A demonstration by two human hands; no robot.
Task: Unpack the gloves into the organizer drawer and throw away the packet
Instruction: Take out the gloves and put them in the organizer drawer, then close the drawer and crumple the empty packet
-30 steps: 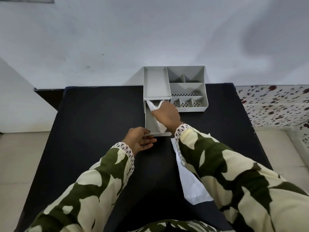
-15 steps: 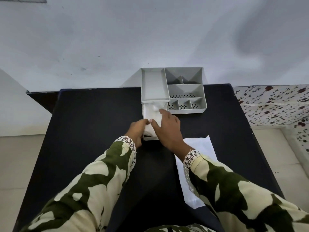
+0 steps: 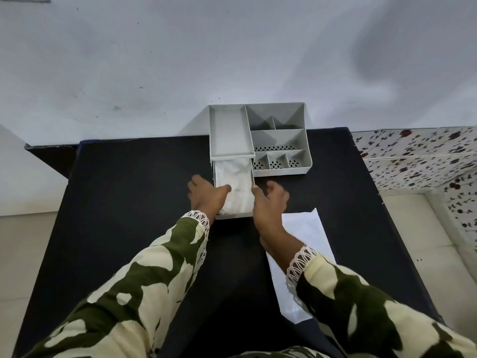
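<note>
A grey organizer (image 3: 278, 140) stands at the far edge of the black table, its drawer (image 3: 233, 216) pulled out toward me. White gloves (image 3: 233, 177) lie crumpled inside the drawer. My left hand (image 3: 206, 196) rests at the drawer's left wall, thumb reaching over onto the gloves. My right hand (image 3: 269, 202) sits against the drawer's right wall, fingers curled. The flat white packet (image 3: 307, 239) lies on the table under my right forearm.
The black table (image 3: 134, 202) ends at a white wall behind the organizer. A floral patterned surface (image 3: 423, 156) borders the table's right side. Pale floor tiles (image 3: 23, 254) show on the left.
My right hand has come off the gloves and moved to the drawer's right side. My left hand has shifted up along the drawer's left wall. The gloves now lie in the drawer.
</note>
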